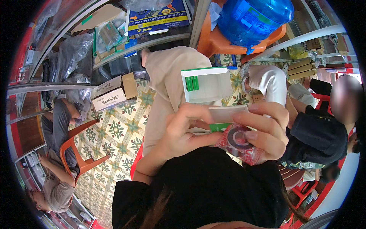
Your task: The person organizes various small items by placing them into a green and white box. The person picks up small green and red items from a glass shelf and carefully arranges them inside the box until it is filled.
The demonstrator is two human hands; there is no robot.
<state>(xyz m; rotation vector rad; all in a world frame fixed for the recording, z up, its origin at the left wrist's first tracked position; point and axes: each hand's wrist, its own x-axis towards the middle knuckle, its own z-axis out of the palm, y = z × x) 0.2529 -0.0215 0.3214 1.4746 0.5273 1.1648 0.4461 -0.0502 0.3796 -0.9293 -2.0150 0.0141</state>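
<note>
My left hand (183,128) grips a small white and green cardboard box (228,114) between thumb and fingers, in front of my chest. In my right hand (268,128) is a clear plastic packet with red print (251,156). A dark ring-shaped part (236,138), perhaps a bearing, shows through the packet. Fingertips of my right hand also touch the small box's right end. Just beyond my hands, a larger open white box with a green edge (211,91) sits at my lap. Two small green boxes (192,83) stand in its left corner.
A blue water bottle (254,21) rests on an orange plastic stool (208,43) ahead. White cartons (110,98) stand on the tiled floor (114,128) at left, near an orange chair (83,163) and a seated person (57,183). Another person (317,137) sits close at right.
</note>
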